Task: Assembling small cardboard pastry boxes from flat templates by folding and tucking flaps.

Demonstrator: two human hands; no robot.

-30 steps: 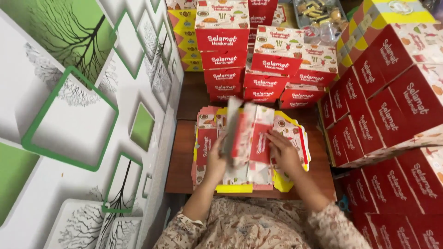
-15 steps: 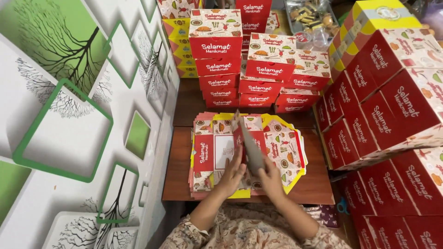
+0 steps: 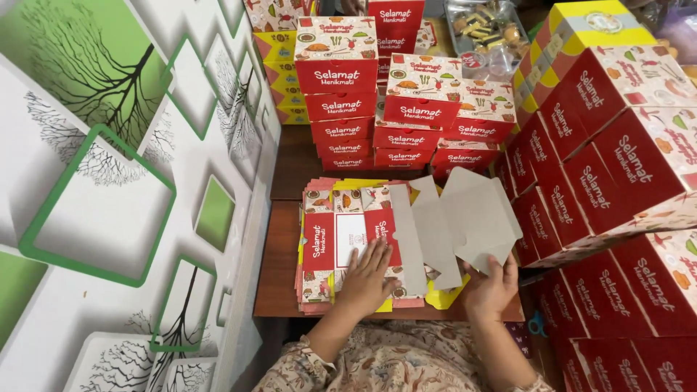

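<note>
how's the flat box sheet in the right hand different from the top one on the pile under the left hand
The sheet in the right hand, the grey sheet, shows its plain unprinted side; the top sheet of the pile shows red and patterned print with a white panel. The grey sheet is lifted and tilted off the wooden table; the top sheet lies flat, pressed by the left hand. Both are unfolded flat box blanks.

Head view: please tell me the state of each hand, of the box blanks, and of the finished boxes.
Left hand: open, pressing flat on the stack.
Right hand: gripping the grey blank's lower edge.
Grey unfolded cardboard blank: lifted, plain side up.
Stack of flat printed blanks: lying flat.
Red folded boxes: closed, stacked.
</note>
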